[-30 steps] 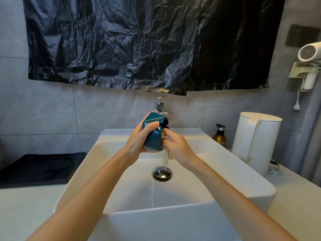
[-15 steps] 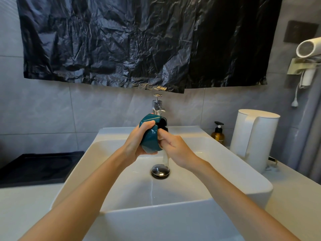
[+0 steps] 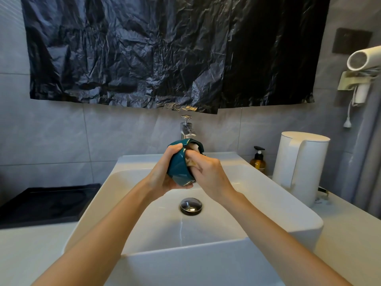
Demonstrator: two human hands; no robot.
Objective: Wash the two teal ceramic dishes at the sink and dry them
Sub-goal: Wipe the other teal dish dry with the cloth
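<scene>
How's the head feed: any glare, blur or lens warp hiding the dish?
Head view: fisheye warp bows the sink rim near the edges; small glints on the teal dish and black plastic sheet; centre sharp, but the right hand and beige cloth cover the dish's inside.

I see grey wall tiles (image 3: 61, 141), a crinkled black plastic sheet (image 3: 165, 48) hung across them, a white worktop (image 3: 350, 234), and a wall-mounted hair dryer (image 3: 362, 58) at right.
</scene>
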